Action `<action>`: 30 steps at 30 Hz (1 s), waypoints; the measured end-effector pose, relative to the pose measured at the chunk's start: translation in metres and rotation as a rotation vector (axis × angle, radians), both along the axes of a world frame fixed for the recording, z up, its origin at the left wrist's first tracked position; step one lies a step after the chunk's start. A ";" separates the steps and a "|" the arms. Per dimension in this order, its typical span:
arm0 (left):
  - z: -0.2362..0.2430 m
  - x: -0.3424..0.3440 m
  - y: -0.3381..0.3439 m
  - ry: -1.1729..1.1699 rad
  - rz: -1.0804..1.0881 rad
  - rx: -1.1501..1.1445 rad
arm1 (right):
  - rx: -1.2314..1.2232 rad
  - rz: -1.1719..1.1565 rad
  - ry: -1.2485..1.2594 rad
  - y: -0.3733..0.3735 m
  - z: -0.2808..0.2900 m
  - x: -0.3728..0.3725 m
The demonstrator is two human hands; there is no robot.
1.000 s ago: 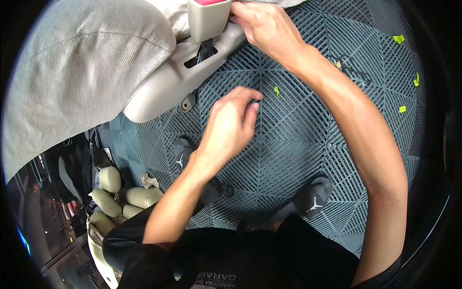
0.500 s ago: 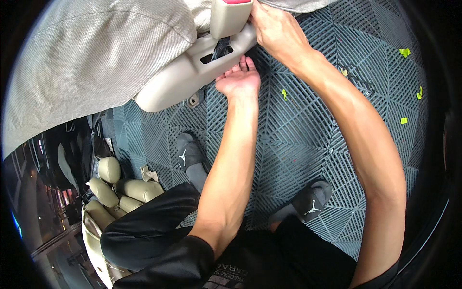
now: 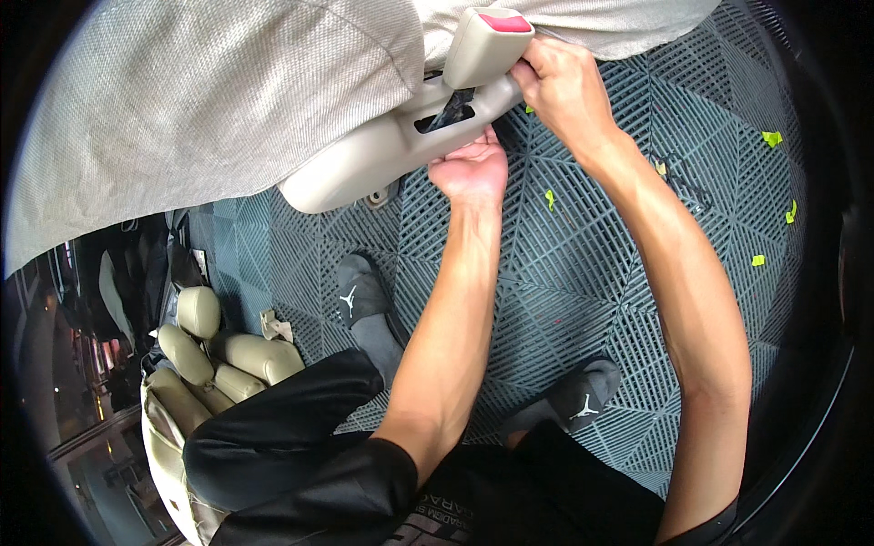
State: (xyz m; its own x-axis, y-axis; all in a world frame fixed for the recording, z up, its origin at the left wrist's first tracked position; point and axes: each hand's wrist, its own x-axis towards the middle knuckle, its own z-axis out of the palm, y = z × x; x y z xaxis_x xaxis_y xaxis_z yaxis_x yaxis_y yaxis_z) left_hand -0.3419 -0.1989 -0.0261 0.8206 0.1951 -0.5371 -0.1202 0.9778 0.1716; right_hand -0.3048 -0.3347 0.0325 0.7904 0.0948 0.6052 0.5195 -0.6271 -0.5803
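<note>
A beige plastic seat side cover runs along the edge of a car seat in pale grey fabric. Through a slot in it, a dark strap rises to a beige seat belt buckle with a red button. My left hand is palm up at the cover's lower edge, its fingers curled beneath and partly hidden. At the far right end, my right hand grips the cover between thumb and bent fingers; the fingertips are partly concealed.
Grey slatted floor tiles lie below, with yellow-green scraps at the right. Beige padded cushions sit left of my leg. A metal bracket shows under the cover. My sandalled feet are on the tiles.
The view has shifted, so seat, cover and buckle appear farther right. My left fingers now reach farther under the cover, showing less of their tips. My right hand stays at the cover's far end.
</note>
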 end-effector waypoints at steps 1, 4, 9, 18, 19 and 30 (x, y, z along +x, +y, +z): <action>-0.001 0.001 0.001 -0.026 0.005 -0.008 | 0.006 0.001 -0.008 0.001 0.000 0.000; -0.001 0.001 0.000 -0.041 0.006 0.008 | 0.017 0.020 0.006 -0.002 0.003 -0.003; -0.003 -0.004 0.000 -0.124 -0.041 0.035 | 0.066 -0.010 0.085 0.001 0.011 -0.007; -0.015 -0.009 0.008 -0.259 -0.108 0.069 | 0.431 0.142 0.260 0.024 0.032 -0.012; -0.012 -0.010 0.005 -0.237 -0.085 0.075 | 0.409 0.179 0.286 0.020 0.033 -0.012; -0.060 -0.008 0.047 -0.819 -0.269 -0.062 | 0.398 -0.065 0.065 0.055 0.023 -0.019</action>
